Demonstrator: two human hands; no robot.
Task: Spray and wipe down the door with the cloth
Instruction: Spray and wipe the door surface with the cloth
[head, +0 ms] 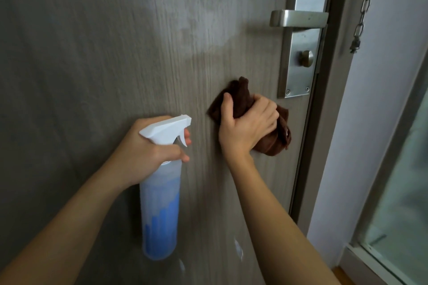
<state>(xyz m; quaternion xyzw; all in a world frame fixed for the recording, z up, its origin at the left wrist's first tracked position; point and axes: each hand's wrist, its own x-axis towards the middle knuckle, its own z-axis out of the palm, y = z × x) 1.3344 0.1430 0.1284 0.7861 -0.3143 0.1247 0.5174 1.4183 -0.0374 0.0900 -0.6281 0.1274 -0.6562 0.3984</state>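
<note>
right hand (249, 126) pressing brown cloth (275, 136) on door (92, 53); left hand (148, 148) gripping spray bottle (161, 203)

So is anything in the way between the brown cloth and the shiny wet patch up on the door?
Nothing visible. The right hand presses the cloth on the door, and only bare wood lies between it and the wet patch. The handle is off to the right.

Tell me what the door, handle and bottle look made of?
Door: wood-grain laminate or veneer, matte grey, streaked grain. Handle: brushed metal, probably steel, with a dull sheen. Bottle: translucent plastic showing blue liquid.
</note>
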